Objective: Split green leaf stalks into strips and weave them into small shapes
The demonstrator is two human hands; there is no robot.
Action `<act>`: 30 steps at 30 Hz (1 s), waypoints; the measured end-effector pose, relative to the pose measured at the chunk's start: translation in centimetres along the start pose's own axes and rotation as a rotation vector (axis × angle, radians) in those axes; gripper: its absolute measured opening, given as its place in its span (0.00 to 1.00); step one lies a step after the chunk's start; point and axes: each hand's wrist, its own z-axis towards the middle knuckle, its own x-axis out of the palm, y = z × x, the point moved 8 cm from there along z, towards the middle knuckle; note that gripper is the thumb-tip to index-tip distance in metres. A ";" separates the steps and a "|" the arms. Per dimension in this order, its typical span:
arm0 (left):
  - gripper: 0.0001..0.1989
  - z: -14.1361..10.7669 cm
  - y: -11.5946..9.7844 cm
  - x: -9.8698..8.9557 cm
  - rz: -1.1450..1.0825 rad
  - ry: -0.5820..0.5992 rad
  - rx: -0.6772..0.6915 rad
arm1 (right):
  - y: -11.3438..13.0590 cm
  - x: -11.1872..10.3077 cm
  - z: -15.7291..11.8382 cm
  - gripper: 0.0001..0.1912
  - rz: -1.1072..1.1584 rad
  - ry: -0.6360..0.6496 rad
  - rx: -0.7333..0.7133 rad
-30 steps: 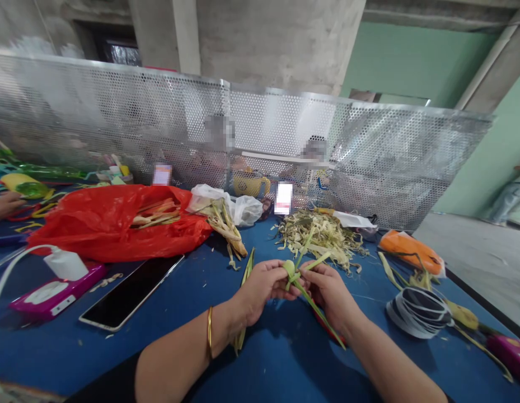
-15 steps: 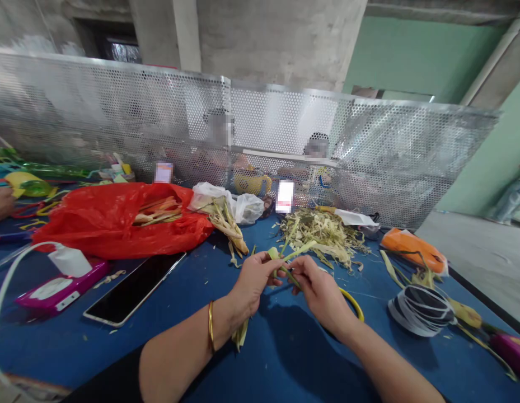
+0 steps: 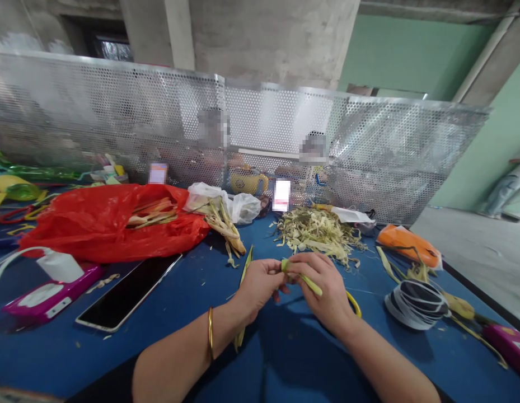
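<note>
Both my hands meet above the blue table, pinching a pale green strip of dried husk (image 3: 310,284). My left hand (image 3: 260,285), a gold bangle on its wrist, is closed with thumb and forefinger on the strip's left end. The fingers of my right hand (image 3: 324,288) bend over the same strip, whose free end sticks out across them. Another long husk leaf (image 3: 245,266) lies on the table behind and under my left hand. Beside my right wrist shows part of a yellow curved piece (image 3: 354,304); the rest of it is hidden.
A heap of husk shreds (image 3: 318,232) lies beyond my hands. On the left are a red plastic bag (image 3: 95,218) with husks, a phone (image 3: 129,294) and a purple power strip (image 3: 54,294). A white cord coil (image 3: 416,305) sits right. A perforated metal screen (image 3: 276,117) stands behind.
The husk strip, upright and spread before, now lies folded down across my right fingers. My right hand has turned over it and my hands have drawn closer together. The view has shifted slightly.
</note>
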 end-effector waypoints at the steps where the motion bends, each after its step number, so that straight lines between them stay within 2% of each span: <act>1: 0.05 -0.1 -0.1 0.2 0.015 0.018 0.007 | -0.5 0.2 0.0 0.10 0.004 0.014 0.049; 7: 0.07 -0.2 0.0 0.7 0.051 0.078 0.002 | -3.3 1.6 -0.8 0.12 -0.067 0.168 0.365; 11: 0.10 -0.3 0.0 1.0 0.057 0.090 0.002 | -4.9 1.9 -1.5 0.13 -0.003 0.184 0.549; 15: 0.14 -0.4 0.5 0.9 0.071 0.022 0.013 | -6.0 2.9 -2.3 0.16 0.090 0.174 0.685; 20: 0.13 0.1 1.3 -0.3 -0.022 -0.084 -0.009 | -6.0 3.2 -2.2 0.17 0.130 0.218 0.701; 24: 0.15 0.6 1.3 -1.8 -0.088 -0.198 -0.015 | -5.6 2.0 -1.2 0.07 0.083 0.334 0.571; 26: 0.16 0.7 1.2 -2.1 -0.098 -0.226 -0.018 | -5.5 1.1 -0.8 0.10 0.091 0.360 0.492; 28: 0.15 0.6 1.1 -2.0 -0.089 -0.223 -0.021 | -5.4 0.5 -0.7 0.13 0.202 0.398 0.448; 30: 0.13 0.5 1.0 -1.7 -0.063 -0.206 -0.030 | -5.3 0.5 -1.0 0.12 0.416 0.489 0.455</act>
